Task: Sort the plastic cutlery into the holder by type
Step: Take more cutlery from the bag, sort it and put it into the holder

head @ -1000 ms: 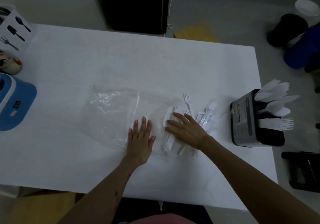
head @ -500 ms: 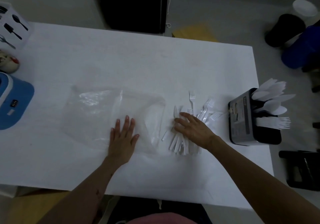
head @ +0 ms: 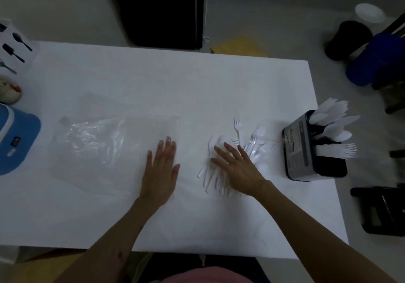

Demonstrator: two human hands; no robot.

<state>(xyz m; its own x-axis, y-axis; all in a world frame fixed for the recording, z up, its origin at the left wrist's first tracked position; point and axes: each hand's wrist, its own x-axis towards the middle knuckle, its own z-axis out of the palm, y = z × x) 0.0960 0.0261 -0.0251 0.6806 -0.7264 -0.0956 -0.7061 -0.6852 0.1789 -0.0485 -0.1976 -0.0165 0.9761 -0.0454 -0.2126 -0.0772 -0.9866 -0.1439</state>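
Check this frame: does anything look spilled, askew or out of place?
Unsorted plastic cutlery lies in a loose heap on the table, partly under the flat right hand; one fork sticks out alone. An empty clear bag lies crumpled beside the left hand. The holder stands upright.

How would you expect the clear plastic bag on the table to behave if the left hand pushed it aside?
The clear plastic bag looks thin and crinkled, so it would probably buckle and bunch up instead of sliding as one piece. It lies flat and looks empty, so it is likely very light and may drift or cling. The left hand rests flat at its edge.
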